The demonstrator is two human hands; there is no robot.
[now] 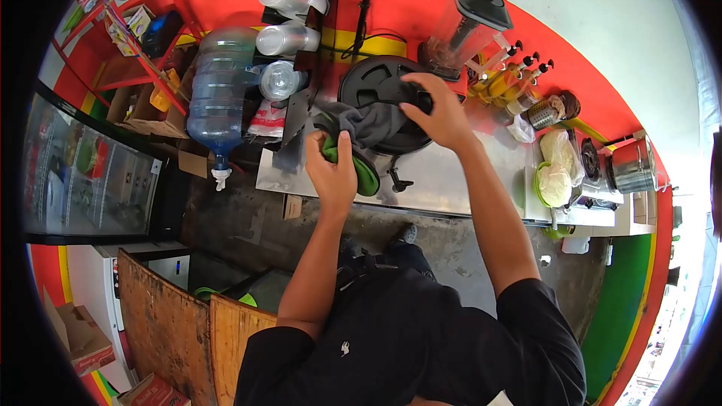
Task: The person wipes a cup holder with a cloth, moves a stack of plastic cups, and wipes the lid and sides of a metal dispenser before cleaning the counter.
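My left hand [333, 174] is closed around the near-left edge of a round black and green piece [365, 178] that looks like a lid. A dark grey cloth [365, 125] is bunched over it, close to my left fingertips. Behind the cloth is a large round black lid [374, 83] with moulded recesses, and a small black tap [400, 177] sticks out below on the near side. At the right side of this black lid, my right hand [444, 114] is open, thumb and fingers apart, with the fingertips over its rim.
The steel counter [481, 173] carries a blender [468, 26], pump bottles [505, 84] and a metal pot [632, 165] to the right. On the left are stacked plastic cups [289, 39] in a holder and an upside-down water jug [219, 90]. Wooden boards [165, 323] stand behind me.
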